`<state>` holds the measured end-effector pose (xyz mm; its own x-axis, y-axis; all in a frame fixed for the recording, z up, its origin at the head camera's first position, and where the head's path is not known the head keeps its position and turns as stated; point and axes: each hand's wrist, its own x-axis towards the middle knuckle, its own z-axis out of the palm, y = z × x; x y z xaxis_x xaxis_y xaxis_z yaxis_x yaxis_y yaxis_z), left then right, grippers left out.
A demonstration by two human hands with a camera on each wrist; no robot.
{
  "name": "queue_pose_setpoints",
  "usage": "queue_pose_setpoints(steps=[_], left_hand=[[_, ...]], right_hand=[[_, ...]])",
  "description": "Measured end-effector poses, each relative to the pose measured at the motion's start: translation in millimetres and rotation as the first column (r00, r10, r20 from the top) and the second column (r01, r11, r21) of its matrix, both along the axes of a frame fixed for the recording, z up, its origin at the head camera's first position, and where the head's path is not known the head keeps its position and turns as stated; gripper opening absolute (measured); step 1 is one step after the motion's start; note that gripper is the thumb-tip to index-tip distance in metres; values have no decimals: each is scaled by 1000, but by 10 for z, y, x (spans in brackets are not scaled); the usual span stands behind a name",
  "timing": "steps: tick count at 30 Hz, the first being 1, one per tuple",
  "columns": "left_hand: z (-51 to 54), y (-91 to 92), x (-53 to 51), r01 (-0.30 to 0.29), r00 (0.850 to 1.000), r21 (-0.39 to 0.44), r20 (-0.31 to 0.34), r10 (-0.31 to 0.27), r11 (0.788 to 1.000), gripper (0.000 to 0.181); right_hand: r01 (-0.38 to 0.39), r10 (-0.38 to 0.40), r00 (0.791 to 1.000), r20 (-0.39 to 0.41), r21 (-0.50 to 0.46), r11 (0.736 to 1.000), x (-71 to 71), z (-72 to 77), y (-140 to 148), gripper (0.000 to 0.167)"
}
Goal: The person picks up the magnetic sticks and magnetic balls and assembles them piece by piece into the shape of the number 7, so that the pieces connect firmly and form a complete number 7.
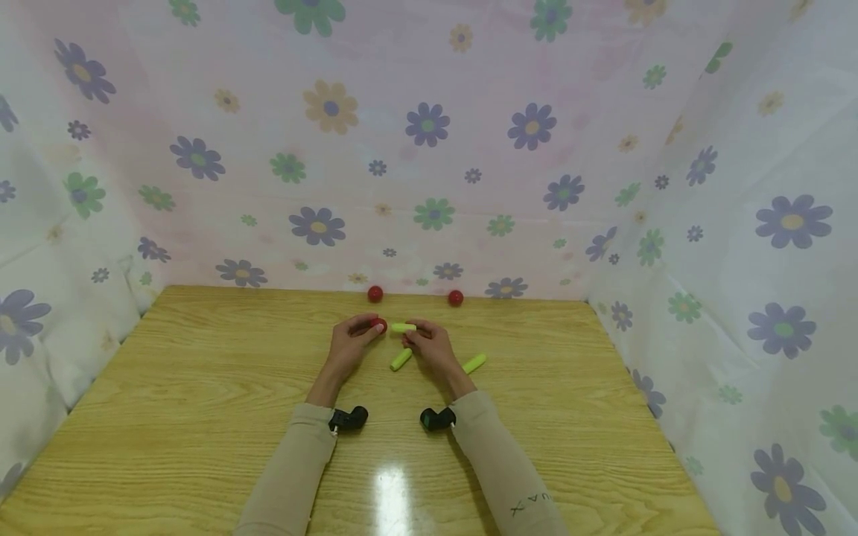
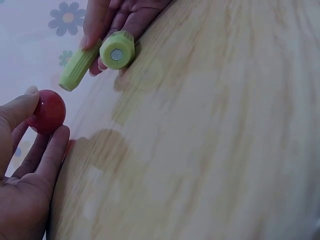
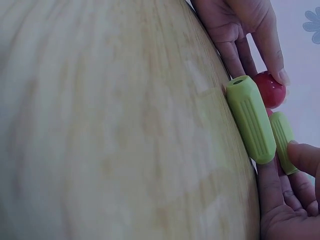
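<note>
In the head view my left hand [image 1: 350, 344] pinches a shiny red ball [image 1: 380, 325] between thumb and fingers. Facing it, my right hand [image 1: 432, 346] pinches a ridged yellow-green stick [image 1: 403, 327], which lies level and points at the ball. A small gap parts the two. The left wrist view shows that gap between the ball [image 2: 50, 112] and the held stick [image 2: 77, 67]. Another such stick [image 1: 401, 360] lies on the table just below my right fingers; its near end has a round hole. A further yellow-green stick [image 1: 475, 363] rests beside my right wrist, partly hidden by it.
Two more red balls, one at left [image 1: 375, 293] and one at right [image 1: 456, 298], sit near the back edge of the wooden table [image 1: 221, 387]. Flowered cloth [image 1: 429, 171] hangs behind the table and along both sides. Each wrist carries a small black camera [image 1: 351, 419].
</note>
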<state>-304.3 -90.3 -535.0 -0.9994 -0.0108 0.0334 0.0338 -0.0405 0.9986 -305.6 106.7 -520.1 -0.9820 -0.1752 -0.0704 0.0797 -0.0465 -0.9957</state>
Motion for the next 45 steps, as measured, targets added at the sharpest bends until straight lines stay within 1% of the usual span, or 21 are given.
queue_pose_setpoints(steps=[5, 10, 13, 14, 17, 20, 21, 27, 30, 34, 40, 45], left_hand=[[8, 3, -3, -3, 1000, -9, -4, 3, 1000, 39], [12, 12, 6, -8, 1000, -8, 2, 8, 1000, 39], [10, 22, 20, -14, 1000, -13, 9, 14, 1000, 39], [10, 25, 24, -16, 1000, -16, 12, 16, 1000, 39], [5, 34, 27, -20, 1000, -28, 5, 21, 999, 40], [-1, 40, 21, -20, 1000, -42, -2, 20, 999, 40], [-3, 42, 17, -21, 1000, -44, -6, 20, 999, 40], [0, 50, 5, -21, 1000, -62, -9, 20, 998, 38], [-1, 53, 3, -15, 1000, -71, -7, 14, 997, 39], [3, 51, 5, -2, 1000, -63, -2, 2, 998, 38], [6, 37, 20, 37, 999, -57, -32, -38, 998, 42], [-9, 15, 36, 24, 999, -56, -28, -26, 998, 41]], right_hand=[[-5, 5, 1000, -10, 8, 1000, -1, 11, 2, 35], [-6, 6, 1000, -2, 10, 1000, -8, 6, 1, 34], [-13, 13, 1000, -4, 16, 1000, 7, 2, 9, 34], [-24, 24, 1000, -2, 18, 1000, 26, 36, 14, 35], [-28, 28, 1000, -9, 25, 999, 34, 32, 15, 37], [-23, 24, 1000, -9, 34, 999, 30, 33, 10, 36], [-11, 11, 1000, -13, 36, 999, 16, 0, 4, 35], [0, 1, 1000, -22, 39, 999, 15, 11, -1, 32], [-4, 5, 1000, -25, 42, 999, 15, 15, 4, 33], [-8, 8, 1000, -13, 37, 999, 8, 14, 14, 34], [-3, 3, 1000, -2, 24, 1000, -6, 3, 19, 34], [3, -3, 1000, 9, 8, 1000, -4, -12, 13, 37]])
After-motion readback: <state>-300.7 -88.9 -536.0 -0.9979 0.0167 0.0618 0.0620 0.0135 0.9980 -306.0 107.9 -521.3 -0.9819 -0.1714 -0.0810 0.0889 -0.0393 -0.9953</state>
